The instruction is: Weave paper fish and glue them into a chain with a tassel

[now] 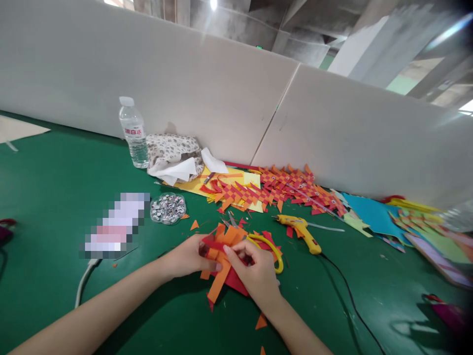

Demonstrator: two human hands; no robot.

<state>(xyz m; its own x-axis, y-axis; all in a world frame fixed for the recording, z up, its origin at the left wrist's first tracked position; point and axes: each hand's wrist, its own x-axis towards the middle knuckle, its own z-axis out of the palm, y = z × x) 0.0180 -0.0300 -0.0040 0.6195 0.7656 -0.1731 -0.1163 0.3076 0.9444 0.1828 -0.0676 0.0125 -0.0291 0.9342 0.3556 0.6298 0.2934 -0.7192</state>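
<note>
Orange and red paper strips (220, 281), partly woven together, are held between my two hands above the green table. My left hand (188, 256) grips the woven strips from the left, fingers curled round them. My right hand (254, 266) pinches a red strip near the middle with thumb and fingers. Just beyond my right hand lie yellow-handled scissors (279, 254), their blades partly hidden by paper. A yellow hot glue gun (301, 229) rests to the right, its black cord running toward the front. Small orange and red paper scraps (194, 225) are scattered around.
Finished woven paper fish (288, 185) are heaped along the white partition (221, 88). A round clear case of googly eyes (168, 208), a blurred-out phone (117, 224) on a cable, a water bottle (133, 135) and a patterned cloth bag (173, 153) stand left. Blue paper (373, 212) lies right.
</note>
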